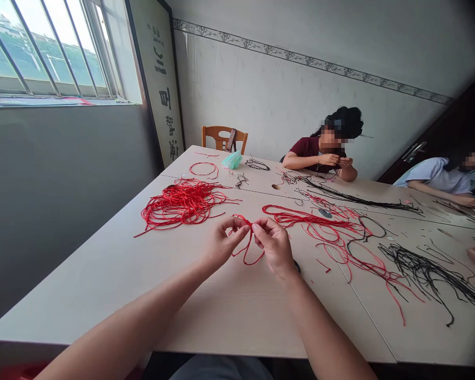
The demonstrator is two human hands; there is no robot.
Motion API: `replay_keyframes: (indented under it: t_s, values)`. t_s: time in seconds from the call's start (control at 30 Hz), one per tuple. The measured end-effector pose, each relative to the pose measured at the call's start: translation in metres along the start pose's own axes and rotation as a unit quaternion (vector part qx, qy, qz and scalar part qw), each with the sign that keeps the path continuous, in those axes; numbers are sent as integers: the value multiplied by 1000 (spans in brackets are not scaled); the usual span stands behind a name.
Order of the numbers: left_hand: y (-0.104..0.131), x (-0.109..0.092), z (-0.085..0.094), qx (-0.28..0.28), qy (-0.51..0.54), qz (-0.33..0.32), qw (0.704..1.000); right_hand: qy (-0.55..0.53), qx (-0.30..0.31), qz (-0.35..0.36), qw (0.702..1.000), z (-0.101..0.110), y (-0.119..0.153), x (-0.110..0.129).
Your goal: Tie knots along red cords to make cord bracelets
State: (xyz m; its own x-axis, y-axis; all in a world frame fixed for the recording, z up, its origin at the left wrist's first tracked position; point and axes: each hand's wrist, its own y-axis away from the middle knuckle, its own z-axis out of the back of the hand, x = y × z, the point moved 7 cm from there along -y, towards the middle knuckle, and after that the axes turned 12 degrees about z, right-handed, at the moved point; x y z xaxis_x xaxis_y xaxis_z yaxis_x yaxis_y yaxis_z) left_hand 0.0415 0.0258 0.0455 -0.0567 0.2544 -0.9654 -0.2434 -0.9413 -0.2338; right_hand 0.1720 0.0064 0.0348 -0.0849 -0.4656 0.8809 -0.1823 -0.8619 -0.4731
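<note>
Both hands meet over the front part of the table, pinching one red cord [250, 258] between them. My left hand [226, 237] grips it with thumb and forefinger. Close beside it, my right hand [274, 241] holds the same cord in a pinch. Loops of the cord hang below the fingertips, and a short stretch shows above the left fingers. A large heap of red cords [182, 203] lies to the left beyond my left hand. Beyond my right hand is a bundle of long red cords [312, 217]. A small black round item is partly hidden behind my right wrist.
On the table [114, 279] are tangled black cords [427, 269] at right, long black cords [364, 199], a green plastic bag [232, 160] and a dark disc [325, 213]. One person [306, 153] sits across, another [439, 174] at far right. A wooden chair [224, 138] stands behind.
</note>
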Motion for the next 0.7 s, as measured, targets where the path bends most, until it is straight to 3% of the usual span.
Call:
replay_keyframes:
  t_s: [0.43,0.6,0.7]
  values:
    - [-6,15,-10,85,175,74,978,-67,43,-9,997,-9,2,3]
    - [-5,12,-9,92,154,60,982,79,81,79,990,-7,3,17]
    - [-5,10,-7,79,122,40,989,210,96,172,958,-6,3,29]
